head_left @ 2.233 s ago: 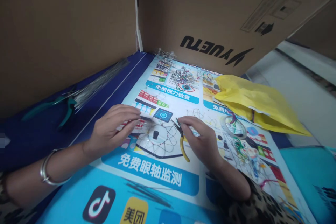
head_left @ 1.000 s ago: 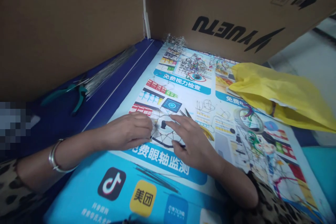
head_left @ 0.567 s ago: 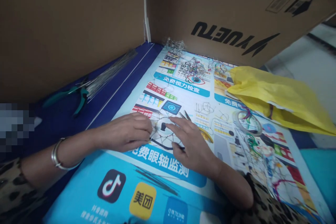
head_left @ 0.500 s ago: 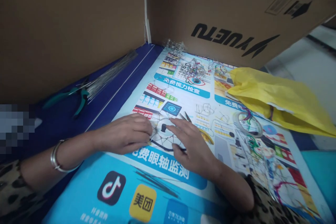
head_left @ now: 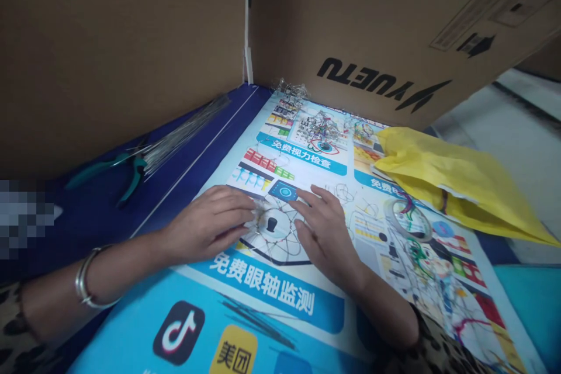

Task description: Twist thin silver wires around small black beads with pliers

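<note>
Silver wire piece point(head_left: 283, 247), head view, is lying on printed poster point(head_left: 197, 273) between hands. Right hand point(head_left: 328, 239) is easing back rightward, grip released, fingers spread, exposing more loops. Left hand point(head_left: 210, 225) is bunching fingers at piece's left edge; cannot tell whether grip is grasping wire. Wire bundle point(head_left: 184, 133) is lying beside teal-handled pliers point(head_left: 135, 181). Tape roll point(head_left: 426, 230) and yellow bag point(head_left: 447, 166) are crowding right side; busy print is probably masking thin strands.

left hand point(head_left: 213, 223) palm down, fingers together, curved over its thumb, right hand point(head_left: 326, 234) just right of left hand, fingers spread, thumb apart, forearms point(head_left: 118, 274) angled inward
</note>
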The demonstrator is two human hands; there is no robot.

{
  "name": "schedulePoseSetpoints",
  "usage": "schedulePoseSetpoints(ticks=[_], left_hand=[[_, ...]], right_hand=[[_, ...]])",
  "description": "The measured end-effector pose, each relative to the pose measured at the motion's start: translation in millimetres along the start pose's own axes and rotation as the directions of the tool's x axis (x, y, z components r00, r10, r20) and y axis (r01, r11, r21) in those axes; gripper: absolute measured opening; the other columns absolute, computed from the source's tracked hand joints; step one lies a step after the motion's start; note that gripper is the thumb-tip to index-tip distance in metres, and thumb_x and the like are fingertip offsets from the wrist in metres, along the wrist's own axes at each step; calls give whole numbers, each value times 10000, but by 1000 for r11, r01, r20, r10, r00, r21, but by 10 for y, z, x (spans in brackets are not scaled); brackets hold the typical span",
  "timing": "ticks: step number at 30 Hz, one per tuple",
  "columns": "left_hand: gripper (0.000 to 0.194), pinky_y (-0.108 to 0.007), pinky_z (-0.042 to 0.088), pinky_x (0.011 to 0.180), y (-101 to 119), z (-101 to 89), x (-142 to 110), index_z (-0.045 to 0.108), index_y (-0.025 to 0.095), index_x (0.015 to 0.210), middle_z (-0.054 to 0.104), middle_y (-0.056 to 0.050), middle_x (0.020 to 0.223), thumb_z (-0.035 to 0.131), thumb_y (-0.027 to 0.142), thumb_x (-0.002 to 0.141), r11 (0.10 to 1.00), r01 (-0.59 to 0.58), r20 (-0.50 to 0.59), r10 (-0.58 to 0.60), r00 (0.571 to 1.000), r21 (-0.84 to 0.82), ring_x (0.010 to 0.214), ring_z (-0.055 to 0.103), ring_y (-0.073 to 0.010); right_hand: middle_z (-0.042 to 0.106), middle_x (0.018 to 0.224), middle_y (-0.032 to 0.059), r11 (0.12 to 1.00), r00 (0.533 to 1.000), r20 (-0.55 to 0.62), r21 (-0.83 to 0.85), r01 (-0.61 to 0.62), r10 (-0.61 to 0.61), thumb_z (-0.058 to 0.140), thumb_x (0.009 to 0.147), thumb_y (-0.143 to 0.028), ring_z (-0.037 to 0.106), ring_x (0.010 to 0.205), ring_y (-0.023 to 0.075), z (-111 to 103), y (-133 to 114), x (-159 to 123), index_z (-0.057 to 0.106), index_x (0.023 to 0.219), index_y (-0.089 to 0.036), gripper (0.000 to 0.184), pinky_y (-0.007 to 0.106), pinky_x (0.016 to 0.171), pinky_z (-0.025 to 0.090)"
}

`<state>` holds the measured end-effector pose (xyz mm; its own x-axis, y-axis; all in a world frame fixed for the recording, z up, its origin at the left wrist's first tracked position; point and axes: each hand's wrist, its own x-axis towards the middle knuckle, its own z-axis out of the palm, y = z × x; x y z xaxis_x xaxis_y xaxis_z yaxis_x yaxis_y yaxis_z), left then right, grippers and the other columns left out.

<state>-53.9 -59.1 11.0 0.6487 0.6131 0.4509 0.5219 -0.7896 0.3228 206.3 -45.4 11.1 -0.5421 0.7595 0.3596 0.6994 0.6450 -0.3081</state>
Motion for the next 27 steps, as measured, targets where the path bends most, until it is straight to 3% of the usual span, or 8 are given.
schedulePoseSetpoints(ticks=[4, 8, 16, 27], left_hand=[[420, -404, 319, 1013, 20, 35, 47, 440, 220, 1292, 498, -49, 1334, 498, 311, 886, 995, 9, 182, -28, 983, 103, 1244, 400, -233], [444, -422, 256, 1042, 29, 61, 65, 432, 248, 1306, 443, -24, 1386, 474, 393, 889, 993, 20, 280, -51, 959, 112, 1303, 327, -249], [422, -438, 215, 1050, 27, 73, 73, 462, 250, 1277, 417, -28, 1405, 437, 430, 896, 994, 4, 323, -39, 945, 108, 1306, 327, -256], [413, -458, 277, 1017, 86, 60, 49, 487, 239, 1249, 414, -76, 1402, 488, 394, 867, 987, 73, 314, -116, 942, 143, 1289, 349, -282]], right_hand=[[361, 1411, 87, 996, 996, 84, -89, 0, 7, 469, 851, -260, 194, 1338, 320, 61, -17, 92, 597, 1156, -257, 331, 528, 1016, 271], [277, 1453, 84, 993, 991, 134, -118, 10, 6, 460, 864, -311, 158, 1350, 325, 114, -11, 136, 580, 1175, -302, 333, 537, 997, 268], [248, 1466, 86, 985, 980, 191, -155, 81, -51, 463, 872, -367, 164, 1345, 327, 116, 4, 224, 563, 1181, -316, 329, 512, 979, 279], [411, 1381, 117, 937, 970, 210, -298, 182, -122, 484, 865, -437, 197, 1342, 330, 10, -26, 293, 607, 1090, -257, 312, 499, 1001, 243]])
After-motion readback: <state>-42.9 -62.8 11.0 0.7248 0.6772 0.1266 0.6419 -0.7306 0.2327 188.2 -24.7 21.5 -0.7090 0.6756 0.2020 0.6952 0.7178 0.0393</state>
